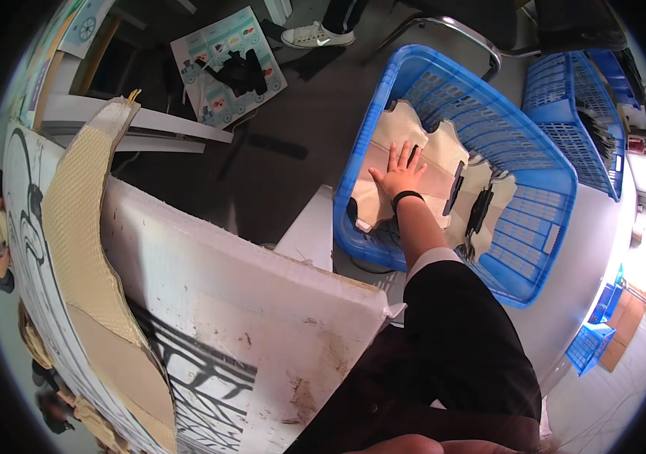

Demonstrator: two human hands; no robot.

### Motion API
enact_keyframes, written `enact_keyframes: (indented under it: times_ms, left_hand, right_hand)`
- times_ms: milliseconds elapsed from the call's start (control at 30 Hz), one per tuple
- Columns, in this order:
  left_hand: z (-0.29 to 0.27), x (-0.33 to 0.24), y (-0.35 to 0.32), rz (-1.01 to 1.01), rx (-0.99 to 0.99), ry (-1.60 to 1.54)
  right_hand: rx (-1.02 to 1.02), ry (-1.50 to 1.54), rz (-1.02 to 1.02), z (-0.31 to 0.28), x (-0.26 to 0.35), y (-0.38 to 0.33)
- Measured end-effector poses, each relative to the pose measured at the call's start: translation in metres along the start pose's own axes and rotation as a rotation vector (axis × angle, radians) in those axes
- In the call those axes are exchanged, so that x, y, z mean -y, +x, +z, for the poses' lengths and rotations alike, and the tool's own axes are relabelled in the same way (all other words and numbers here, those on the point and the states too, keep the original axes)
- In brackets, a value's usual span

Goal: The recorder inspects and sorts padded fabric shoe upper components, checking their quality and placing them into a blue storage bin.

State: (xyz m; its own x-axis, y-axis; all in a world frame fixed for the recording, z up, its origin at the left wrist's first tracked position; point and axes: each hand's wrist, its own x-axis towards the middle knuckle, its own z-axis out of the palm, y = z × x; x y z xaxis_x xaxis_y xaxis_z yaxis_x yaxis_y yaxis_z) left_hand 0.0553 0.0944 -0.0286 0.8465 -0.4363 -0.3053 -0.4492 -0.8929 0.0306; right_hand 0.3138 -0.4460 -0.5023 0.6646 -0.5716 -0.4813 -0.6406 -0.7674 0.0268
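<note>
My right hand (399, 180), a black band at its wrist, lies palm down with fingers spread on a stack of beige, curved-edge fabric panels (444, 147). The panels stand in a blue plastic basket (451, 64), with dark strips (479, 210) along some edges. At the lower edge only a small part of my left hand (405, 445) shows, close to my body; its fingers are hidden. To the left, a long beige panel (81, 204) with a textured surface lies over the white board (209, 265).
More blue baskets (576, 113) stand at the right, one with dark items in it. A dark chair (482, 30) and another person's shoe (315, 35) are at the back. A printed board (225, 72) with a black item lies on the floor. Other people are at the left edge.
</note>
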Motion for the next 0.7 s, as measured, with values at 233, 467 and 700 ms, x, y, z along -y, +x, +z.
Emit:
enact_keyframes:
  times_ms: [233, 467, 700]
  left_hand:
    - [0.02, 0.017, -0.044, -0.07, 0.022, -0.043]
    - [0.012, 0.013, -0.018, 0.107, 0.009, 0.027]
    - [-0.011, -0.006, 0.039, 0.186, 0.003, 0.027]
  right_hand:
    - [0.043, 0.014, 0.012, -0.008, -0.001, -0.005]
    - [-0.008, 0.124, -0.12, -0.001, -0.027, -0.003]
    - [-0.54, 0.929, -0.367, 0.019, -0.053, -0.046]
